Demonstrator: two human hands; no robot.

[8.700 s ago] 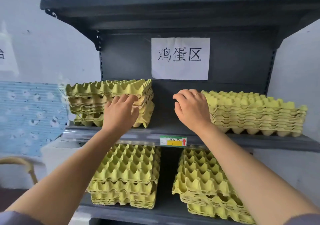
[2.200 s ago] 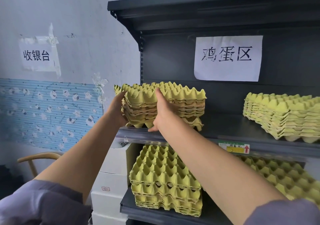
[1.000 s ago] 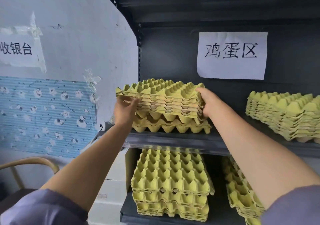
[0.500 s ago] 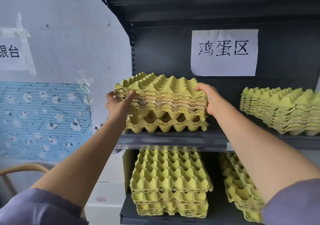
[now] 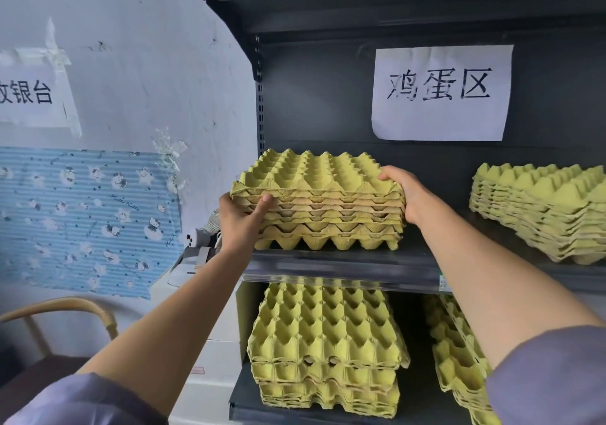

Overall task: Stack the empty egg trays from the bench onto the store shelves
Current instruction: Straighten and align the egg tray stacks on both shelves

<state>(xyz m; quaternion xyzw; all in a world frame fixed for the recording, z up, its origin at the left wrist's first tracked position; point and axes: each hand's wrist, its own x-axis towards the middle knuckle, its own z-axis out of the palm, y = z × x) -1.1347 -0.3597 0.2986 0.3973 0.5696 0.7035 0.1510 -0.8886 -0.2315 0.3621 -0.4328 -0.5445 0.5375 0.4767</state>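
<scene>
The stack of egg trays (image 5: 314,201) sits at the left end of the upper shelf (image 5: 344,265), close to the dark upright at that side. It lies flat, cups opening upward. Its wider face runs left to right along the shelf's front lip, which it nearly parallels. The bottom tray's cones stand on the shelf board, and the trays above are nested tightly.

The left grip (image 5: 241,224) grasps the stack's near left corner, with the thumb pressed across the front edges of the upper trays. Its fingers are hidden behind the corner. The right grip (image 5: 405,195) grasps the right end, fingers curled over the top tray's far right corner and palm against the side.

A second stack (image 5: 537,211) rests further right on the same shelf, well apart, with bare board between the two. On the lower shelf (image 5: 413,405) a lower left stack (image 5: 324,342) sits directly under the held one. A tilted stack (image 5: 455,352) leans beside it, partly hidden by the right forearm.

A paper sign (image 5: 441,92) with handwritten characters is fixed to the back panel above. To the left of the unit are a white box (image 5: 203,359), a blue patterned sheet (image 5: 82,218) on the wall and the curved back of a chair (image 5: 65,310).
</scene>
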